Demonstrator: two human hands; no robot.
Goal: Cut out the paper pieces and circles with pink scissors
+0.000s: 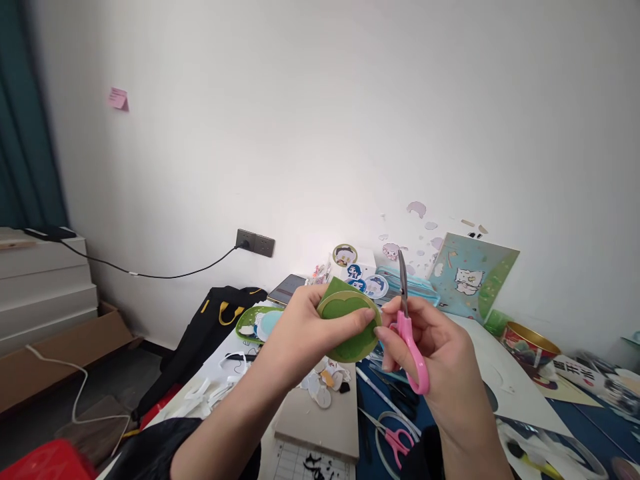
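The left hand [305,327] is gripping a round green felt disc [350,325] at frame centre, while the right hand [440,360] is closing around pink scissors [411,327], blades upright. Below, a cluttered table [320,413] is standing against a white wall [320,120].

Green felt disc [350,327], pink-handled scissors [410,333], seemingly red-and-gold bowl [530,343].

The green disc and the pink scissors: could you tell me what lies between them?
Nothing: in the head view, green disc and scissors sit side by side, nearly touching.
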